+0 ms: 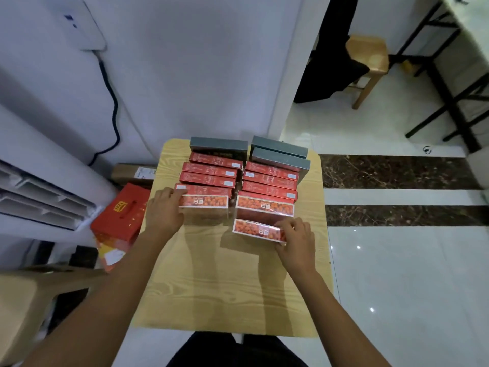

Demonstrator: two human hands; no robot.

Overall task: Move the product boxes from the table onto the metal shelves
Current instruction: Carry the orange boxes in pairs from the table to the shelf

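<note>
Two rows of red product boxes stand on edge on a small wooden table (227, 282), with grey boxes (218, 145) at the far end of each row. My left hand (165, 210) grips the left end of the nearest box in the left row (205, 202). My right hand (296, 234) holds the right end of the nearest box in the right row (255, 230), which sits slightly apart from the box behind it (264, 206). No metal shelves are in view.
A white air conditioner (39, 197) stands to the left, with a red gift box (120, 221) and a brown carton (132, 172) on the floor beside the table. A wooden stool (369, 62) and black table legs (444, 83) stand far right on the tiled floor.
</note>
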